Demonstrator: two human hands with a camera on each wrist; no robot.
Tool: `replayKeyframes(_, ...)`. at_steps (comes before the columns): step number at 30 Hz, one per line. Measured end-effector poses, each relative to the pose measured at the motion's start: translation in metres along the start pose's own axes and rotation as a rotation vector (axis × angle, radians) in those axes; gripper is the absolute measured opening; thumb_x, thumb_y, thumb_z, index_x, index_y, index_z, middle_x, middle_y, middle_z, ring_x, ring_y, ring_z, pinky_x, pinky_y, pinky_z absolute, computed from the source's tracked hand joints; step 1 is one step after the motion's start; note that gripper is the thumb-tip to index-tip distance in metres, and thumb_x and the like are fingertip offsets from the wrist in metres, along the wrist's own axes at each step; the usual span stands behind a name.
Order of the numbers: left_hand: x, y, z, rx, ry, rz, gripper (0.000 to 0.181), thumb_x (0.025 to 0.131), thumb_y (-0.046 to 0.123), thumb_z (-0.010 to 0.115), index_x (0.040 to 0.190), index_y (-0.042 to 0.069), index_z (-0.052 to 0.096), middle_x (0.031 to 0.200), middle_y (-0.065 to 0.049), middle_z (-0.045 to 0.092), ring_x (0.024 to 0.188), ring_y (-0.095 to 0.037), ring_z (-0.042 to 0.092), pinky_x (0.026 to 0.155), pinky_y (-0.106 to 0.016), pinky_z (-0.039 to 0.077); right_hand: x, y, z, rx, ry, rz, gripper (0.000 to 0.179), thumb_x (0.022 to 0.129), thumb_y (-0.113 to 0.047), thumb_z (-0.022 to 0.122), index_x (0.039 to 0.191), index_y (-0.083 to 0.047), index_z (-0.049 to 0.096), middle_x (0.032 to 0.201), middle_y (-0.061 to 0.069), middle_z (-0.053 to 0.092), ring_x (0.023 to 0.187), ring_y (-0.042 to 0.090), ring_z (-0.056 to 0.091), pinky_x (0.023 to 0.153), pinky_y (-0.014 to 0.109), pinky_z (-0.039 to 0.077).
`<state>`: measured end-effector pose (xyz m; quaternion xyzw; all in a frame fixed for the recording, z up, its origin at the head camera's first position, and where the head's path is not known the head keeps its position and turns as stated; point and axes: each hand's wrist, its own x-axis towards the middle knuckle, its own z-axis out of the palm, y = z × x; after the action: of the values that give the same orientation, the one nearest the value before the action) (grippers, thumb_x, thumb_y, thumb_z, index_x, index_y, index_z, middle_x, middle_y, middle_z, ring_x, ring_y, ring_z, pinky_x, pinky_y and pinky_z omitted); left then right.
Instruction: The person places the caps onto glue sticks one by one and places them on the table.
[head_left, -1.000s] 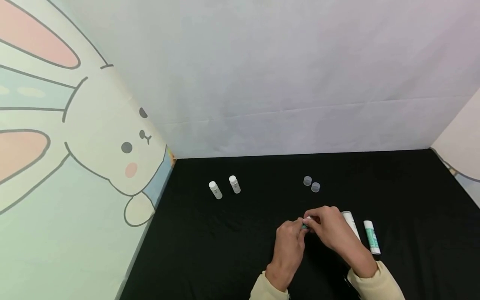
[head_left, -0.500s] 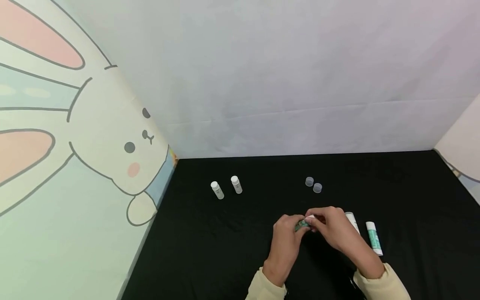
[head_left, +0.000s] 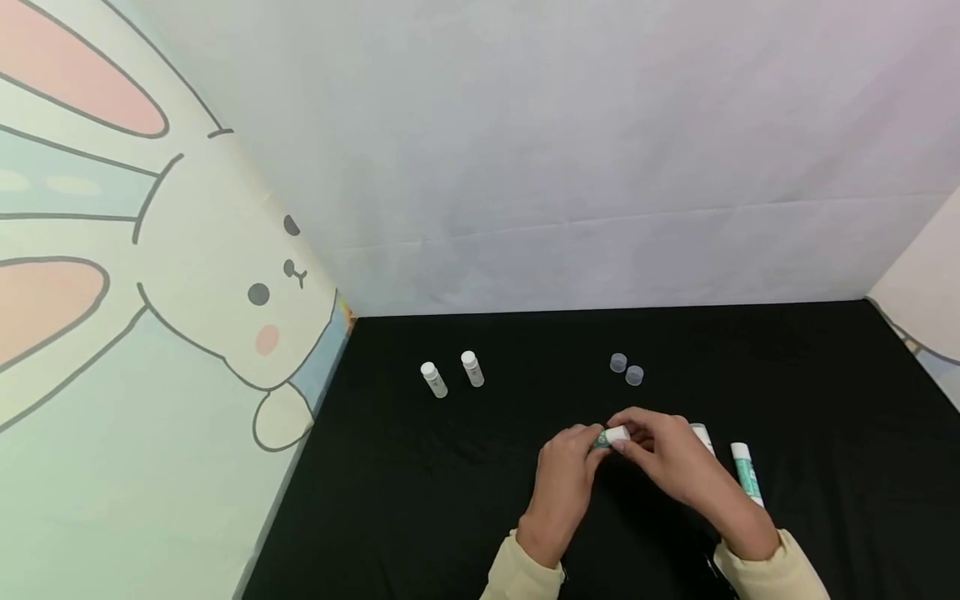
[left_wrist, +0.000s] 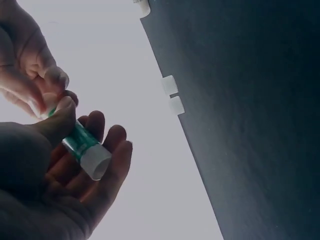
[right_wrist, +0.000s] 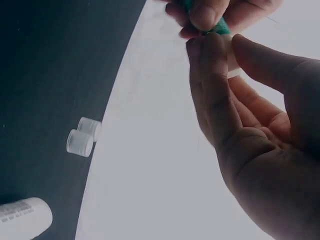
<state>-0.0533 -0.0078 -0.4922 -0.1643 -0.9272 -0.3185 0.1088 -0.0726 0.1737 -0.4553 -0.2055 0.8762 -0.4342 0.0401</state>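
My left hand [head_left: 561, 477] grips a short green-and-white tube, which looks like a glue stick [head_left: 604, 439], by its green part. At its white end, the thumb and fingers of my right hand [head_left: 670, 457] pinch it. In the left wrist view the other white end of the glue stick [left_wrist: 95, 161] sticks out over the left palm, and its rim looks hollow. Seen from the right wrist, a white section [right_wrist: 232, 57] lies between the right thumb and fingers, close to the green label.
A similar green-and-white stick [head_left: 746, 471] and a white tube [head_left: 702, 435], partly covered by the right hand, lie on the black cloth [head_left: 450, 500]. Two translucent caps [head_left: 633, 376] stand farther back. Two small white-capped bottles [head_left: 434, 380] are at the left, before the pale wall [head_left: 585, 158].
Both hands have shifted slightly, the left one a little leftward. The glue stick has turned, so more of its white end shows between the hands. The other objects stay put.
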Motion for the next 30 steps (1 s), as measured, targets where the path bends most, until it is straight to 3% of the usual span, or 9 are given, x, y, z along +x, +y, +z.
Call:
replayKeyframes(4,0.0,0.0,-0.002,-0.008,-0.006,0.024,0.009,0.098,0.016,0.074,0.107,0.014,0.076,0.095,0.005,0.074,0.083,0.001,0.063,0.073,-0.011,0.05,0.001,0.0,0.001,-0.032,-0.003,-0.034,0.007,0.103,-0.01,0.07,0.107,-0.013,0.075,0.081,-0.008,0.068,0.066,-0.001,0.058,0.06,0.025,0.052)
replayKeyframes(8,-0.001,0.0,-0.002,0.0,0.031,0.067,0.015,0.097,0.013,0.075,0.112,0.011,0.077,0.103,0.001,0.077,0.09,-0.003,0.067,0.079,-0.012,0.053,0.001,0.0,0.005,-0.053,0.02,-0.084,0.013,0.104,-0.01,0.067,0.098,-0.02,0.074,0.068,-0.014,0.056,0.058,-0.002,0.049,0.057,0.024,0.047)
replayKeyframes(13,-0.003,0.001,0.002,0.013,0.087,0.124,0.012,0.095,0.01,0.077,0.106,0.01,0.077,0.099,0.002,0.078,0.087,-0.002,0.066,0.078,-0.01,0.052,-0.002,0.0,0.008,-0.07,0.06,-0.089,0.017,0.101,-0.006,0.07,0.092,-0.021,0.072,0.064,-0.017,0.048,0.056,-0.003,0.046,0.056,0.023,0.045)
replayKeyframes(18,-0.003,0.006,0.007,-0.005,0.109,0.137,0.008,0.094,0.009,0.078,0.102,0.01,0.077,0.095,0.001,0.078,0.083,-0.001,0.067,0.075,-0.009,0.052,-0.005,-0.002,0.006,-0.092,0.075,-0.066,0.012,0.1,-0.008,0.071,0.093,-0.018,0.075,0.064,-0.016,0.045,0.055,-0.002,0.042,0.055,0.023,0.042)
replayKeyframes(26,0.001,0.013,0.007,-0.021,0.052,0.123,0.009,0.098,0.01,0.075,0.106,0.011,0.077,0.099,0.002,0.078,0.088,0.001,0.067,0.077,-0.008,0.052,-0.007,-0.003,-0.001,-0.088,0.079,0.005,0.006,0.102,-0.014,0.071,0.1,-0.014,0.077,0.062,-0.013,0.046,0.053,0.0,0.042,0.052,0.024,0.041)
replayKeyframes(30,0.003,0.018,0.008,-0.054,0.023,0.091,0.003,0.101,0.014,0.071,0.101,0.015,0.073,0.093,0.006,0.074,0.083,0.004,0.062,0.073,-0.007,0.047,-0.009,-0.002,-0.007,-0.074,0.072,0.026,0.007,0.103,-0.015,0.07,0.103,-0.015,0.077,0.065,-0.013,0.05,0.054,0.001,0.045,0.053,0.025,0.042)
